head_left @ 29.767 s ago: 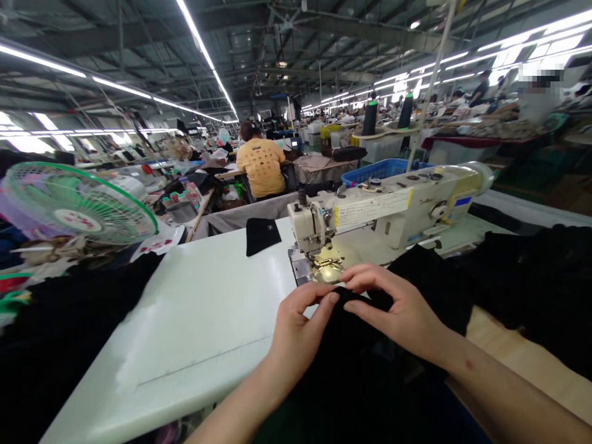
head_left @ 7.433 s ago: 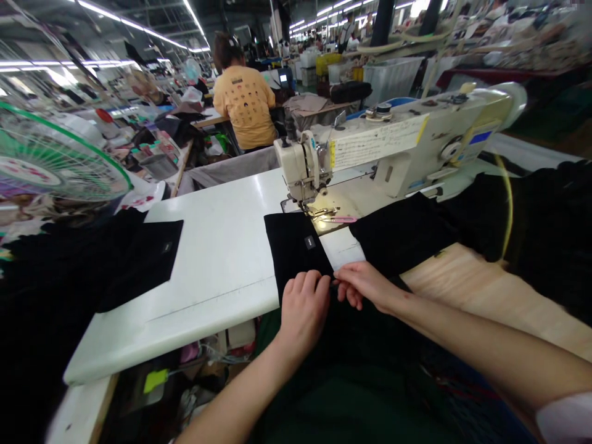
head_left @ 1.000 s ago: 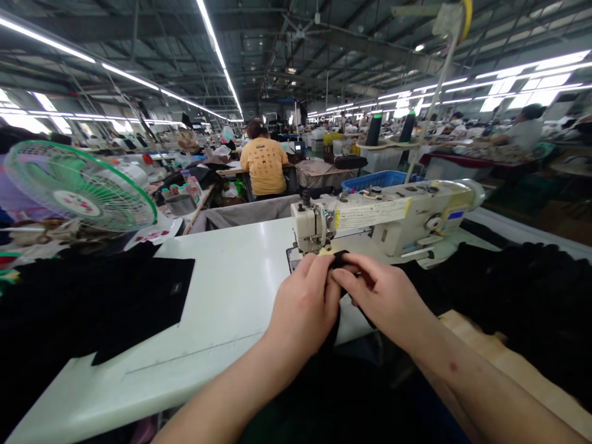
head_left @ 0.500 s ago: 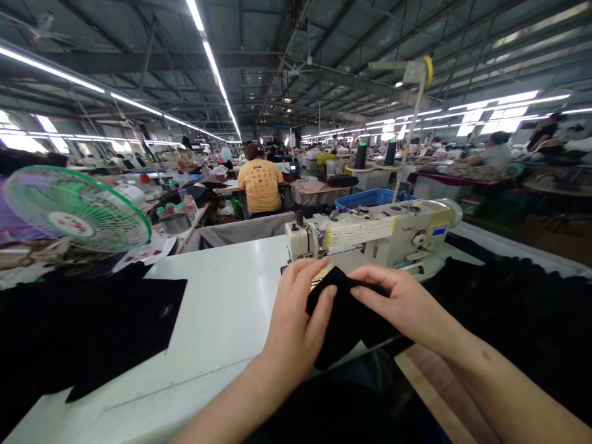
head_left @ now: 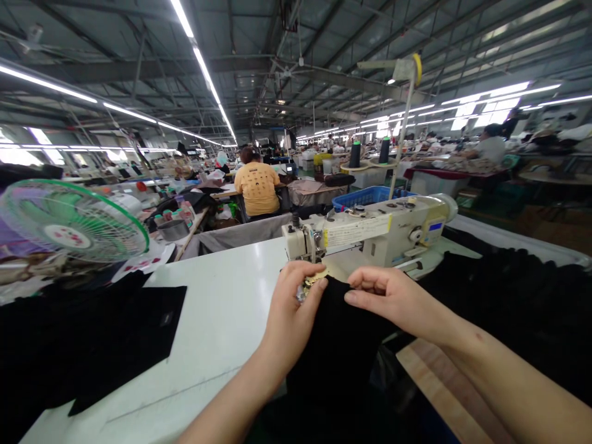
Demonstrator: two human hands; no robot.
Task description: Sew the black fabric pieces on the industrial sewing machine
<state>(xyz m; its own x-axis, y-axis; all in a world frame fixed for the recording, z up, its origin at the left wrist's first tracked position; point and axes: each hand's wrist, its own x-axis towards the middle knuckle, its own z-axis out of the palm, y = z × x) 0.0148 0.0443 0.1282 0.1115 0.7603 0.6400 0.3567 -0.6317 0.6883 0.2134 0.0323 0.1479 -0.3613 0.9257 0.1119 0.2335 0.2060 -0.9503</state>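
Between my hands hangs a piece of black fabric, its top edge raised in front of the sewing machine. My left hand pinches the fabric's upper left corner between thumb and fingers. Thumb and fingertips of my right hand close on the upper right edge. The cloth drops below the table's front edge toward my lap. Just behind my left fingers, the machine's needle area is partly hidden, with some shiny gold-coloured metal showing.
Black garments lie on the white table at left, and more black cloth is heaped at right. A green fan stands at far left. Beyond the machine are a blue basket and a seated person in yellow.
The black fabric has been spread and now hangs longer, down over the table edge. Its peaked top has flattened between my hands. The view has shifted slightly.
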